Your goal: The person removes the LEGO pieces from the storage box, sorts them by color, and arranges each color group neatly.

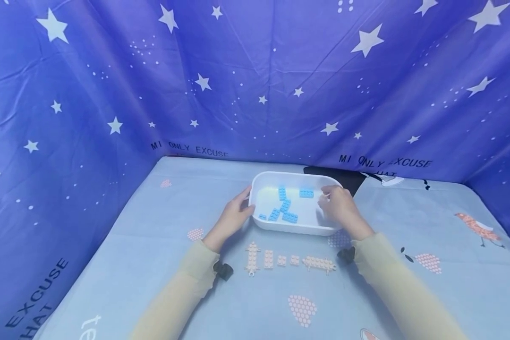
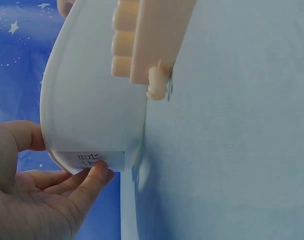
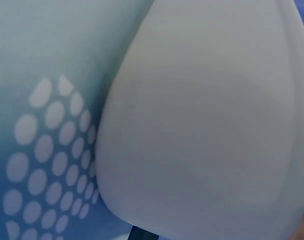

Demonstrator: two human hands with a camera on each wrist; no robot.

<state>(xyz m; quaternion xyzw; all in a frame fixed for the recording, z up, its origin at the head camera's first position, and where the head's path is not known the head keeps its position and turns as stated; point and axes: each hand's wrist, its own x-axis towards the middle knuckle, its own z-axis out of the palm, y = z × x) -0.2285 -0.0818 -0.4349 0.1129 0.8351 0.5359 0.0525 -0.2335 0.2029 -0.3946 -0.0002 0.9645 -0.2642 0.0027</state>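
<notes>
A white plastic tray (image 1: 297, 227) with rounded corners holds several blue toy bricks (image 1: 306, 193). My left hand (image 1: 234, 215) grips the tray's left end; in the left wrist view, its fingers (image 2: 92, 182) lie against the labelled outer wall (image 2: 114, 160). My right hand (image 1: 339, 204) reaches over the right end into the tray, its fingers bent and to the right of the blue bricks. I cannot tell whether they hold anything. The right wrist view shows mostly the tray's outer wall (image 3: 202, 130), with a sliver of the hand at its edge.
In front of the tray lie beige bricks in a row: a long one with side pegs (image 1: 252, 259), a plain one (image 1: 268, 259), two small ones (image 1: 282, 260) and another pegged one (image 1: 318, 263). Behind the tray is a black flat object (image 1: 352, 179). A starry blue curtain (image 1: 255, 85) surrounds the table.
</notes>
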